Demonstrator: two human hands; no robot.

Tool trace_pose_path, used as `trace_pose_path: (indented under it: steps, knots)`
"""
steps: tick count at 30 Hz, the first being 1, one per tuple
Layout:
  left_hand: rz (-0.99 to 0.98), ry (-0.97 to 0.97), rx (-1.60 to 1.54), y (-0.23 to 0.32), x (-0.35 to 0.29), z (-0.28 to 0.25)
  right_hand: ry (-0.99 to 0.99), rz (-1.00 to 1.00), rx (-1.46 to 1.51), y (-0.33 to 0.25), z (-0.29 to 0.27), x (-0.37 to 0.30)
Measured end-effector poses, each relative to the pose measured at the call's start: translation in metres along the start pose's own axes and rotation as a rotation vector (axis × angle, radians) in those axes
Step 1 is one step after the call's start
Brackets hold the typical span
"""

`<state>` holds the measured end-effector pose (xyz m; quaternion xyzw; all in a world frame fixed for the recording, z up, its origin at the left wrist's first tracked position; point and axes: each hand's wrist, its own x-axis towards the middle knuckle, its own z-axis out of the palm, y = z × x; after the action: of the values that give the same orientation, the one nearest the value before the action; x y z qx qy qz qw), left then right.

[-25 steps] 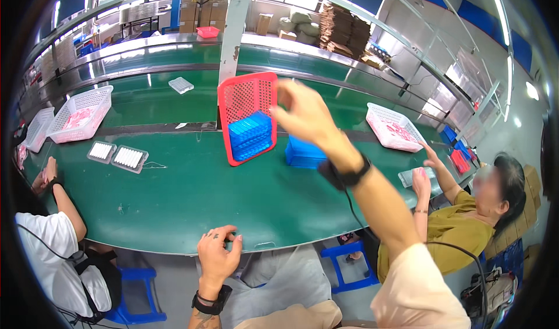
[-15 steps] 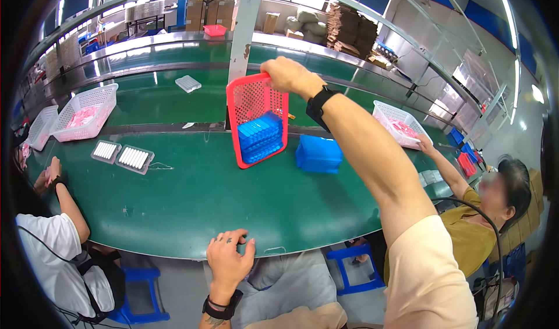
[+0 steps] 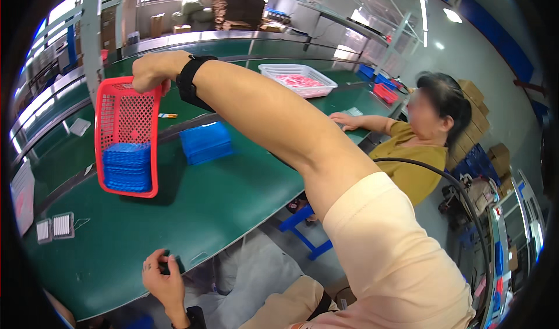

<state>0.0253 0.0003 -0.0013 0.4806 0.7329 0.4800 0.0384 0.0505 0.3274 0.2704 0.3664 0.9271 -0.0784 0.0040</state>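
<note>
My right hand (image 3: 152,73) is closed over the upper rim of a red perforated plastic basket (image 3: 127,111), held steeply tilted with its open side toward me. A stack of blue plastic packets (image 3: 127,167) lies in the basket's lower end. To the right, a second blue stack (image 3: 207,143) lies on the green table (image 3: 192,198). My left hand (image 3: 163,278) is by the table's near edge, thumb and fingers apart. A dark patch shows beside its fingers; whether object or shadow, I cannot tell.
A co-worker in a mustard top (image 3: 410,166) sits at the right, a hand on the table. Beyond my arm stands a white basket (image 3: 300,80) of pink pieces. Trays of white sticks (image 3: 63,225) lie at left. A blue stool (image 3: 305,233) stands below the table edge.
My view has turned right, so the table things appear farther left. My right hand still grips the red basket, now more upright. The co-worker's hand has left the white basket.
</note>
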Motion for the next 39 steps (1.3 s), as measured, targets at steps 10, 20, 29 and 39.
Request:
trace_pose_path:
  steps: [10,20,29,39]
  knots:
    - [-0.001,0.006,0.0,-0.015,-0.008,0.001,-0.055,0.364,0.228,0.115,-0.044,-0.072]
    - [0.095,-0.005,0.02,-0.021,-0.008,0.004,-0.163,0.581,0.463,0.219,-0.057,-0.162]
    - [0.076,-0.033,0.027,-0.025,-0.007,0.005,0.029,0.684,0.398,0.265,-0.044,-0.185]
    - [0.086,-0.032,0.017,-0.022,-0.004,0.01,0.339,0.823,0.471,0.305,-0.032,-0.217]
